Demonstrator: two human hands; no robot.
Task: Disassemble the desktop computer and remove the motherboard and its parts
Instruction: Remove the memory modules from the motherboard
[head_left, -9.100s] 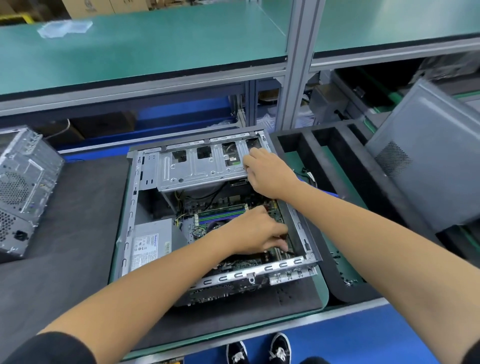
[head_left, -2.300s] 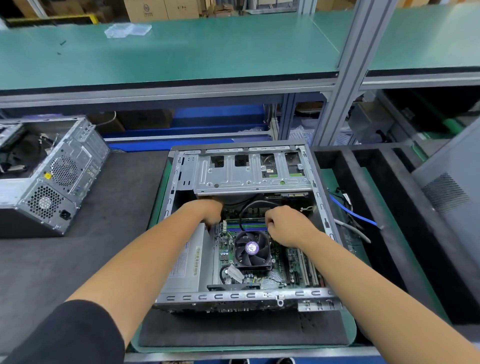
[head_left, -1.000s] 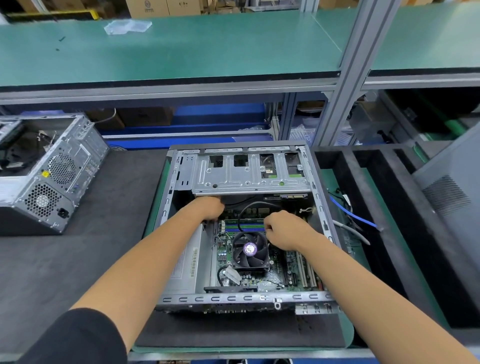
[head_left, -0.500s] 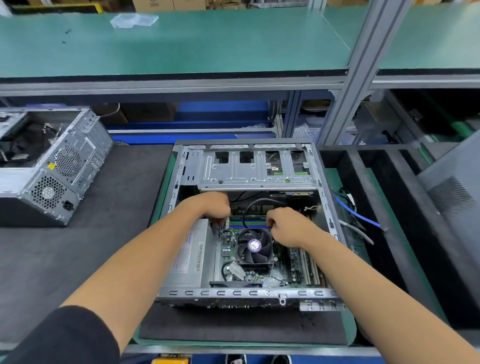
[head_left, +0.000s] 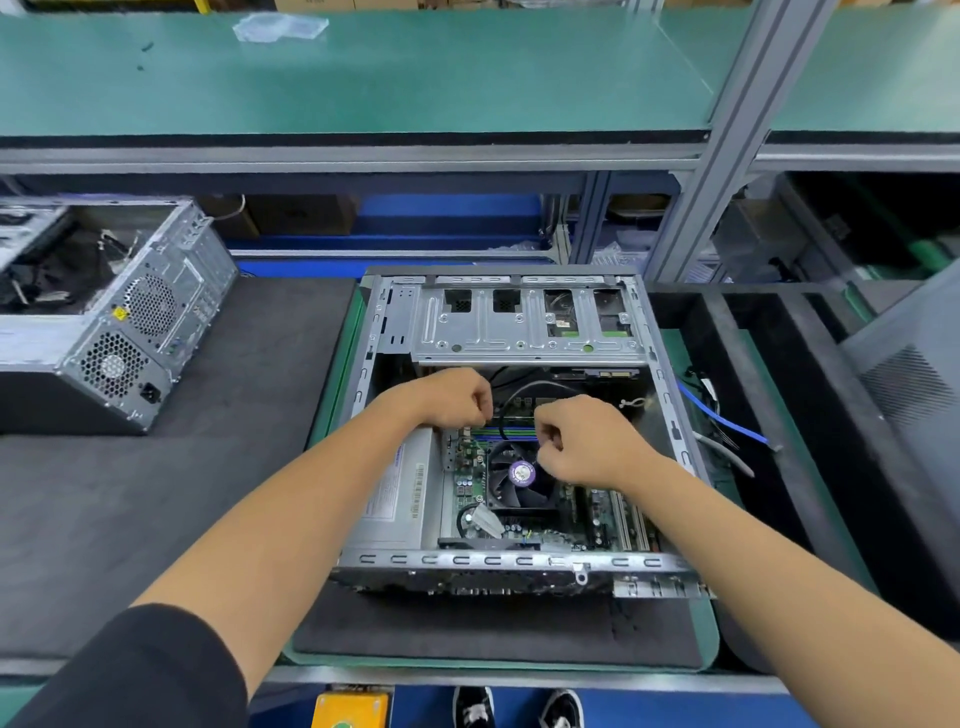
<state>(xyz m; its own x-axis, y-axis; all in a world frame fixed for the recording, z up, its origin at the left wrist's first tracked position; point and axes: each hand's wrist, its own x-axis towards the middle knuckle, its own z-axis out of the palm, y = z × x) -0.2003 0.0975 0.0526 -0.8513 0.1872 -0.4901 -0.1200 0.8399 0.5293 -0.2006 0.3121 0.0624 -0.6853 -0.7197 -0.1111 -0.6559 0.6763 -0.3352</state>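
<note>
An open desktop case (head_left: 498, 564) lies on its side on a black foam mat in front of me. Inside it are the green motherboard (head_left: 519, 527), a black CPU fan (head_left: 511, 491) with a purple sticker, a silver power supply (head_left: 395, 499) on the left and a metal drive cage (head_left: 519, 335) at the far end. My left hand (head_left: 457, 400) and my right hand (head_left: 587, 441) are curled over the memory slots just beyond the fan. Their fingertips pinch the two ends of a thin memory module (head_left: 514, 417) between them.
A second bare metal case (head_left: 130, 332) stands at the left on the dark mat. To the right is a black foam tray with dividers (head_left: 727, 364) holding a blue cable (head_left: 722, 418), and a grey side panel (head_left: 909, 395) leans beyond it. A green shelf (head_left: 363, 78) runs overhead.
Both hands have come out from under the drive cage toward the fan and moved closer together, fingertips now pinched over the memory slots. The view has shifted slightly.
</note>
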